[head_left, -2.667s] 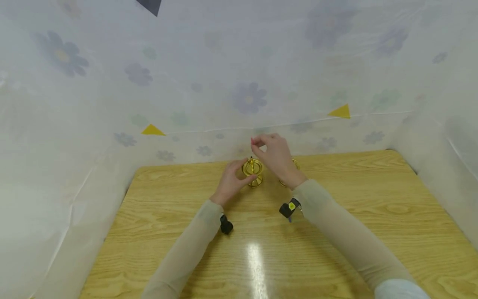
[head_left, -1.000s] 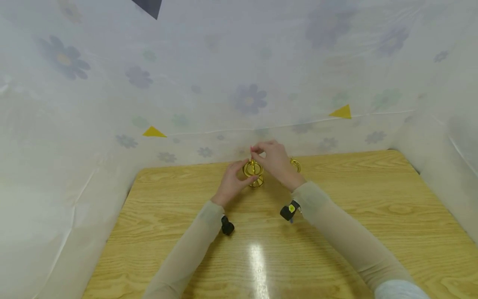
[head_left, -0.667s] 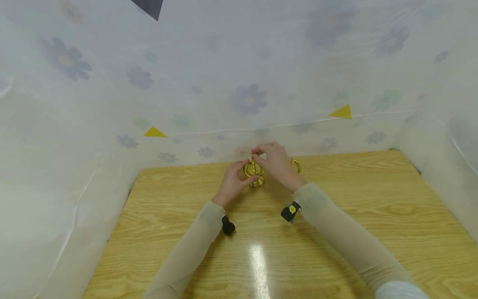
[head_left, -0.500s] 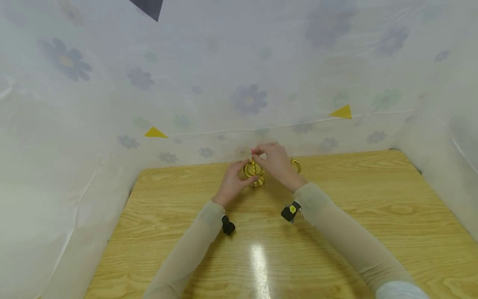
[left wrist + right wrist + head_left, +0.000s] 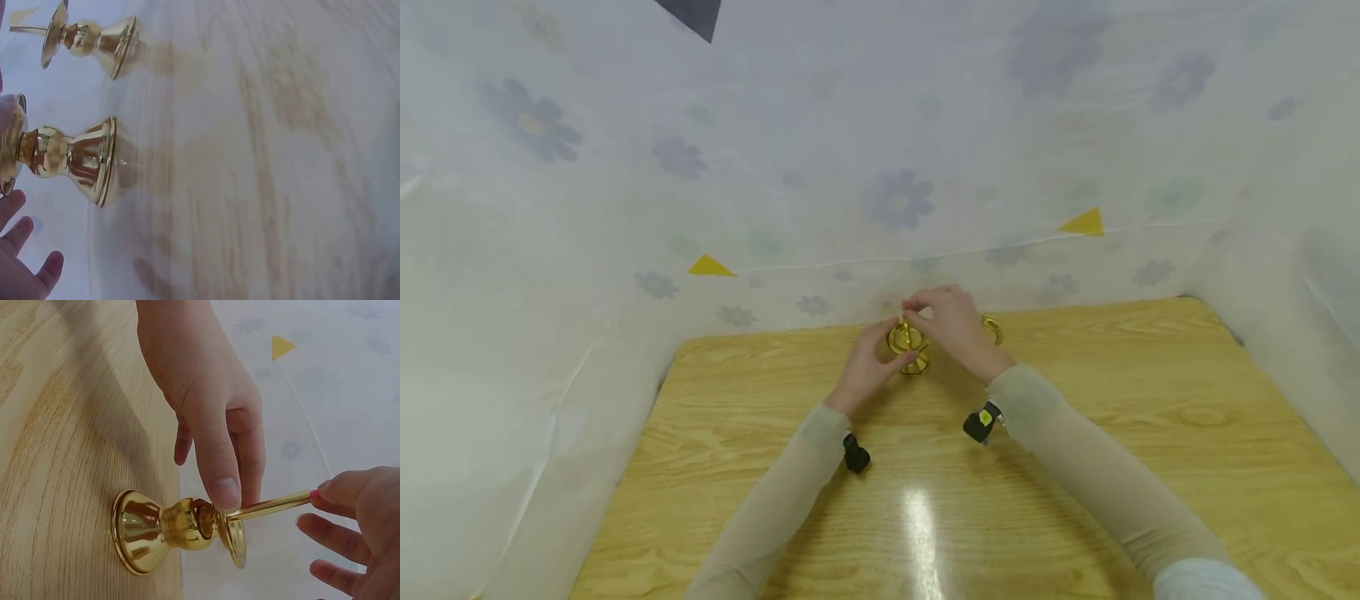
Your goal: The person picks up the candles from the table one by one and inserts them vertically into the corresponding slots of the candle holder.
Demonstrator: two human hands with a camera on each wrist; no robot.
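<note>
Brass candlestick [image 5: 181, 530] stands on the table [image 5: 1075, 467] — left hand [image 5: 209, 419] pinches its stem, right hand [image 5: 356, 525] pinches what seems a thin gold candle [image 5: 269, 505] set in its cup.

Counts: 2 brass candlesticks, near one [image 5: 75, 159], far one [image 5: 87, 39]. 1 thin gold candle [image 5: 269, 505] with a pink tip. 2 hands, left hand [image 5: 868, 362], right hand [image 5: 955, 325]. 2 black wrist cameras. 2 yellow triangles on the backdrop. 1 table [image 5: 1150, 433].

Shiny gold candlestick [image 5: 164, 529], flowered backdrop [image 5: 895, 196]
</note>
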